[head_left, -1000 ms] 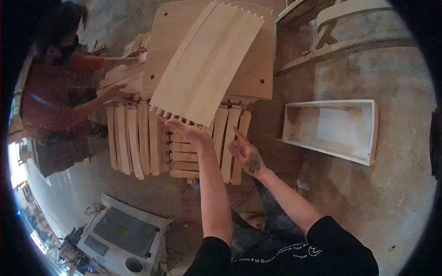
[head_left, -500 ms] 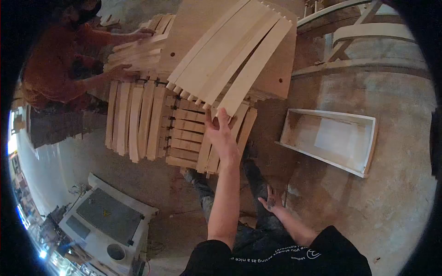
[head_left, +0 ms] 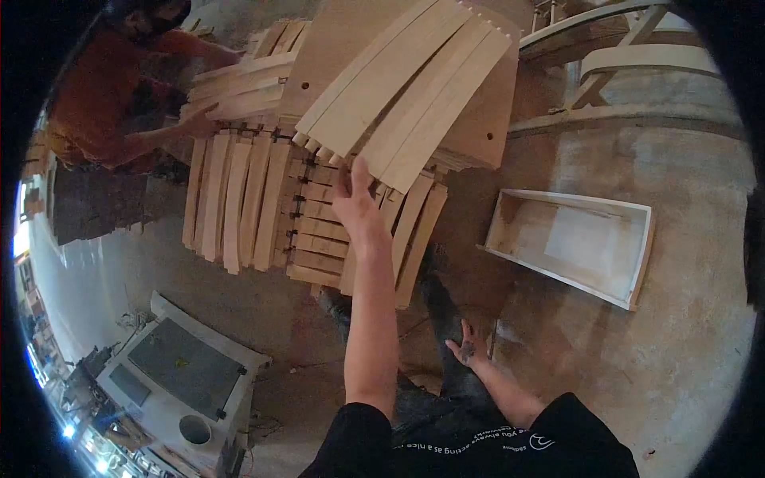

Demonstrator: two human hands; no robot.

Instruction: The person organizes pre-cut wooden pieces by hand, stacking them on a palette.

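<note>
Several curved wooden slats (head_left: 382,95) lie side by side in a fan on a wooden panel, with a dark gap between two groups. My left hand (head_left: 357,203) reaches to their near ends, with its fingers closed on the end of a slat beside that gap. Part of its grip is hidden under the wood. My right hand (head_left: 470,349) rests on my right thigh, fingers spread, holding nothing. Below my left hand are stacked slats (head_left: 323,231), some seen end-on and some lying lengthwise.
The panel (head_left: 478,135) has round holes. Another person (head_left: 100,111) handles slats at the left. A shallow open box (head_left: 574,247) lies on the floor at the right. A grey machine (head_left: 183,374) stands lower left; curved wooden frames (head_left: 645,60) are upper right.
My left hand has moved left along the slat ends. The gap between the slats now lies farther left. My right hand stays on my thigh. The other person's hands have shifted left.
</note>
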